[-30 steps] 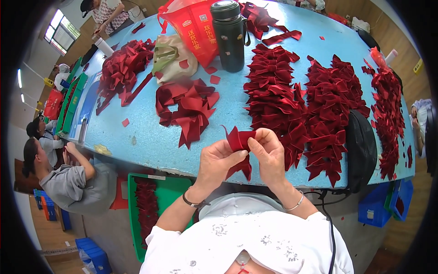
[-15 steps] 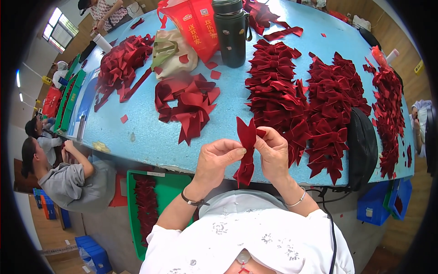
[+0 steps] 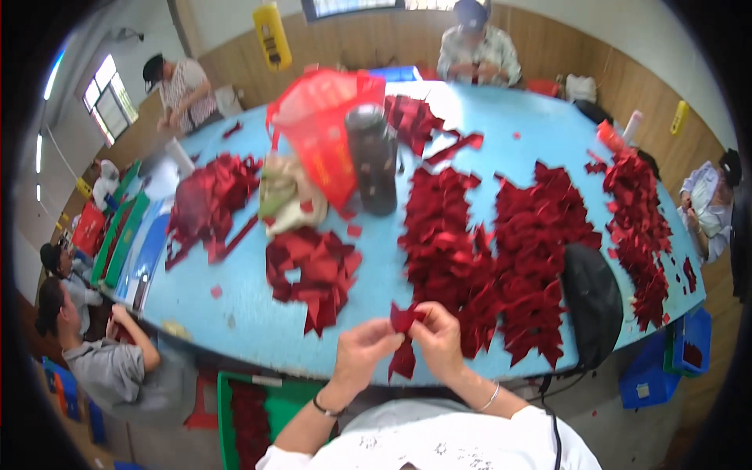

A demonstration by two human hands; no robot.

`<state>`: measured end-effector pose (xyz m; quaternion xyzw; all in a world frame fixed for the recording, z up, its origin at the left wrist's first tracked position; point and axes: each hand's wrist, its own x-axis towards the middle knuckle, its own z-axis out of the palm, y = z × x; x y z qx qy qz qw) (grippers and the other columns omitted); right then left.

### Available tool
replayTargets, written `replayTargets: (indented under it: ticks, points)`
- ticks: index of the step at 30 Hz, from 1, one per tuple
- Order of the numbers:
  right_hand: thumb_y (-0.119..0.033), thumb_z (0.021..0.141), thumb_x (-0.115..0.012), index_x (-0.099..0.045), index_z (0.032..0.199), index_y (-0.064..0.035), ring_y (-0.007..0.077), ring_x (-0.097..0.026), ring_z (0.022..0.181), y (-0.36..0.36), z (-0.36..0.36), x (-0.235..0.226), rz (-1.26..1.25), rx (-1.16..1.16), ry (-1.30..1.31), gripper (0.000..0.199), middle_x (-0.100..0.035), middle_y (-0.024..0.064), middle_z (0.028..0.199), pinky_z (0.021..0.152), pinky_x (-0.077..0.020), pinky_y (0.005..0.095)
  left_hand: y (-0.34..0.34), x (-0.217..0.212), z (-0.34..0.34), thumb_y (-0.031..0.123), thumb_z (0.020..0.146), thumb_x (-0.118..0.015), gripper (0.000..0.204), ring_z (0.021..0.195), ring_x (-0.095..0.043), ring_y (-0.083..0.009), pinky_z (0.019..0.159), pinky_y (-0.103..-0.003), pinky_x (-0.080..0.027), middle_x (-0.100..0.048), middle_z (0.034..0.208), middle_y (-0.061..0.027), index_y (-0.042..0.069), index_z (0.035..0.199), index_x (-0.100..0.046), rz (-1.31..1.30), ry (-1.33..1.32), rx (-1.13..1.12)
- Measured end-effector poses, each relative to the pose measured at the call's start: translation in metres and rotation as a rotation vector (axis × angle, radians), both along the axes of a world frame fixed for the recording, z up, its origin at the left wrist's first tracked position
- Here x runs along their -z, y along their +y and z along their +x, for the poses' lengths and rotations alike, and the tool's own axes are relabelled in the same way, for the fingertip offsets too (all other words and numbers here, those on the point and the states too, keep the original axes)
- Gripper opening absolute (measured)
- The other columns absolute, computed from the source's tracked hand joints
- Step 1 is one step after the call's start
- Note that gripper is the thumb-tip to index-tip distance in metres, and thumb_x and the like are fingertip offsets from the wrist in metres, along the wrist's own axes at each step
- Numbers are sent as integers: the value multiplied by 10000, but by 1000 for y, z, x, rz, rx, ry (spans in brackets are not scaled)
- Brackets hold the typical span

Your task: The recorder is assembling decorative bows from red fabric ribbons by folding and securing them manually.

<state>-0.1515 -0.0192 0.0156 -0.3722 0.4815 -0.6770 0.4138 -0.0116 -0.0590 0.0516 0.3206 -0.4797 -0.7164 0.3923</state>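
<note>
Between my two hands, just over the table's near edge, is a dark red velvet bow (image 3: 403, 362) with pointed tails, slightly smeared by motion. My left hand (image 3: 363, 352) pinches its middle from the left with thumb and fingers. From the right, my right hand (image 3: 440, 341) grips its upper part between thumb and forefinger. Fingers cover the bow's centre. A heap of loose red ribbon pieces (image 3: 329, 274) lies beyond my left hand. Beyond my right hand, finished-looking red bows (image 3: 442, 243) lie packed in a long row, with another row (image 3: 536, 258) beside it.
On the blue table (image 3: 243, 313) stand a dark bottle (image 3: 371, 164), a red bag (image 3: 313, 141) and a cream cloth bag (image 3: 294, 200). A black pouch (image 3: 591, 305) lies at the right edge. Below left sits a green crate (image 3: 294, 392) containing bows. Co-workers sit around the table.
The view has tipped upward, so the table and its things appear lower and the far wall shows. Both hands still hold the bow, which is now turned differently between the fingers.
</note>
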Motion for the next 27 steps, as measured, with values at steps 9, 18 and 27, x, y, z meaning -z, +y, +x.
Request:
replayTargets:
  ticks: [9, 18, 27]
  points:
    - [-47, 869, -602, -572, 938, -9, 49, -553, 717, 9, 0, 0, -64, -13, 12, 84, -634, 35, 832, 649, -462, 195, -1, 6, 2, -16, 793, -671, 167, 755, -588, -91, 704, -232, -477, -651, 830, -33, -11, 958, -651, -71, 55, 175]
    - [-61, 862, -624, -572, 950, -20, 46, -545, 769, 12, 4, -20, -30, -70, -252, 110, -609, 8, 846, 696, -448, 185, 2, 2, -1, 55, 822, -686, 157, 739, -554, -44, 639, -190, -448, -651, 847, -13, -12, 954, -634, -138, -15, -12]
    - [-98, 872, -627, -567, 870, -38, 33, -444, 698, 14, -3, -15, -45, -157, -186, 84, -527, -43, 753, 599, -366, 179, 10, 9, -13, 61, 819, -695, 142, 640, -519, -34, 555, -186, -426, -622, 765, -11, 15, 803, -561, -185, -46, -162]
